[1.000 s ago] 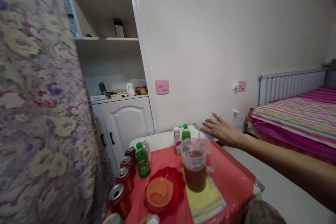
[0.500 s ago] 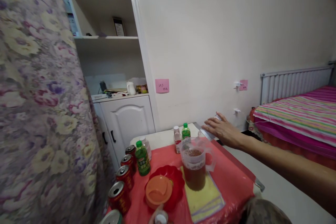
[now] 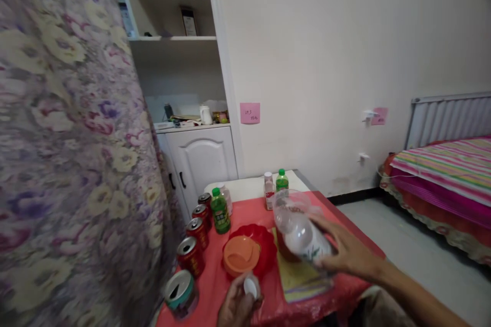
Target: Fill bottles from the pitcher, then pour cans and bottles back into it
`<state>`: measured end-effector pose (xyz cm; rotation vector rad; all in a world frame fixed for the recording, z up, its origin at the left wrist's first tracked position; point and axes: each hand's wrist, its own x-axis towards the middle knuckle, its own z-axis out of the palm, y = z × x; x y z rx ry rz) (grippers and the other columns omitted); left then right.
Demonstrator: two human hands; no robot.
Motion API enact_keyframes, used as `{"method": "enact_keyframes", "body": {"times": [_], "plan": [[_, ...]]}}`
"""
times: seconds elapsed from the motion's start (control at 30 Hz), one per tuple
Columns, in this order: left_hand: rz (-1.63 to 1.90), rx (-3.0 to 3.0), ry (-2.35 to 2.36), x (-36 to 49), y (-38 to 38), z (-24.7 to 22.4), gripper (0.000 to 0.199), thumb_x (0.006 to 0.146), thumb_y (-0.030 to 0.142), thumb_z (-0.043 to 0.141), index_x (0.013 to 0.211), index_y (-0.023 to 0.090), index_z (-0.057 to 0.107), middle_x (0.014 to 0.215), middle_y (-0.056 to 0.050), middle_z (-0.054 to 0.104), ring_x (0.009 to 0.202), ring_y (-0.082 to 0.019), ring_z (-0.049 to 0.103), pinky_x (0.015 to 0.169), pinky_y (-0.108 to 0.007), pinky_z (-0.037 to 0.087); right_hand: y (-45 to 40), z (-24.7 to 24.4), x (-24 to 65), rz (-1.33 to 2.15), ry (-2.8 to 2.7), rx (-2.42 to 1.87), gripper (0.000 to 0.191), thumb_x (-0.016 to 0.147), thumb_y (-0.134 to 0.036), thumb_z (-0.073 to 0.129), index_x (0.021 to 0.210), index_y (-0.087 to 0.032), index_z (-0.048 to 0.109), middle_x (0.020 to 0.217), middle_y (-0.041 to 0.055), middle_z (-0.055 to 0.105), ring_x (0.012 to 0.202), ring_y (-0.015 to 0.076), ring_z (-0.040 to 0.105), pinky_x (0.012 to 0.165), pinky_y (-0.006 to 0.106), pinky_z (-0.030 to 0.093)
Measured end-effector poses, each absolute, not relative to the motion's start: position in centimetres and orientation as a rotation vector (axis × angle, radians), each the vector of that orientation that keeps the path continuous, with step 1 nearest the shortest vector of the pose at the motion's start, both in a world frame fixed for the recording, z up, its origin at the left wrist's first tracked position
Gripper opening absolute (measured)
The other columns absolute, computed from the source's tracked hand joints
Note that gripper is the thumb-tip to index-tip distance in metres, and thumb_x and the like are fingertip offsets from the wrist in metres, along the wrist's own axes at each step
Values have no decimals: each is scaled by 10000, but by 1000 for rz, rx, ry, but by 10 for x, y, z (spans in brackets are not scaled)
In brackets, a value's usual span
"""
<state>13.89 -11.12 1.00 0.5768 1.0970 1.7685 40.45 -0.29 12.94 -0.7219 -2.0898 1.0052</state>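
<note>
My right hand [image 3: 341,250] grips a whitish, translucent cup-like container [image 3: 312,242] with green print. It is tilted and partly covers a clear pitcher [image 3: 283,208] of brown liquid. The pitcher stands on a yellow sheet [image 3: 289,286]. Low in the view, my left hand [image 3: 238,299] is closed around a white round cap [image 3: 251,284]; whether a bottle is attached below is hidden by the fingers. Just beyond that hand, an orange divided dish [image 3: 241,255] sits in a red scalloped plate [image 3: 268,247].
Several cans [image 3: 191,255] line the table's left side, beside a green drink bottle [image 3: 220,212]. Another green-capped bottle [image 3: 282,180] and a white-capped bottle [image 3: 269,191] stand behind the pitcher. A floral curtain [image 3: 76,138] hangs left; a bed [image 3: 441,179] is at right.
My right hand has come back from the table's far right corner, bringing the cup-like container beside the pitcher. My left hand has risen further into view with the white cap.
</note>
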Motion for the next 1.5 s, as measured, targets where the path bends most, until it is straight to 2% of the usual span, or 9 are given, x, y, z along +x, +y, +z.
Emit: {"method": "enact_keyframes", "body": {"times": [0.13,0.33,0.63,0.87,1.0,1.13,1.23,1.37,1.5], "plan": [[1784,668,1163,135,-121,27,604,534,535,849,1004,174,733,882,-77,725,738,-180,627,680,-276,502,-30,51,368,1567,-1887,-552,944,571,-532,804,1418,-277,473,1437,97,538,1323,362,473,1107,483,364],[1548,985,1395,128,-130,50,537,683,550,732,1056,163,734,752,-25,685,707,-187,583,701,-282,473,-39,-7,354,1542,-1882,-647,941,533,-538,807,1381,-234,536,1407,137,555,1340,385,443,1134,471,312],[1349,1375,1702,154,-129,80,320,770,391,679,1004,186,755,859,-55,695,777,-215,598,717,-260,450,-34,-23,356,1299,-2093,-651,849,617,-444,734,1411,-293,475,1342,130,564,1290,380,473,1105,512,322],[1055,1600,1911,160,-131,103,268,797,418,661,901,184,737,804,-41,665,702,-185,549,634,-249,379,-40,-26,354,1266,-2096,-592,865,623,-422,746,1417,-215,474,1320,152,560,1246,365,491,1083,476,350],[909,1706,1929,158,-132,106,317,848,462,589,894,172,708,808,-34,639,721,-180,544,645,-262,374,-46,-22,351,1290,-2074,-617,848,615,-359,737,1404,-171,491,1306,163,573,1236,355,496,1077,458,353],[901,1718,1764,146,-133,106,335,830,412,635,1088,211,710,1041,-68,686,953,-229,596,838,-308,439,-49,-17,351,1391,-2047,-638,856,582,-356,751,1382,-156,521,1314,161,579,1247,361,493,1082,452,350],[906,1682,1608,137,-135,109,397,794,353,681,1180,259,695,1233,-75,659,1162,-272,552,1032,-380,386,-52,-14,352,1532,-1979,-641,901,561,-450,783,1382,-180,529,1389,150,549,1313,377,444,1123,471,298],[888,1667,1470,131,-137,116,392,801,343,679,1191,308,694,1307,-64,632,1260,-277,512,1089,-397,348,-56,-11,352,1725,-1864,-617,938,546,-464,795,1393,-172,517,1432,150,529,1341,376,429,1142,477,274],[867,1696,1458,131,-137,120,377,841,337,636,1216,332,676,1345,-59,617,1295,-270,488,1104,-394,326,-58,-10,350,1744,-1825,-644,929,532,-443,813,1383,-198,531,1430,135,539,1345,383,424,1147,494,260]]}}
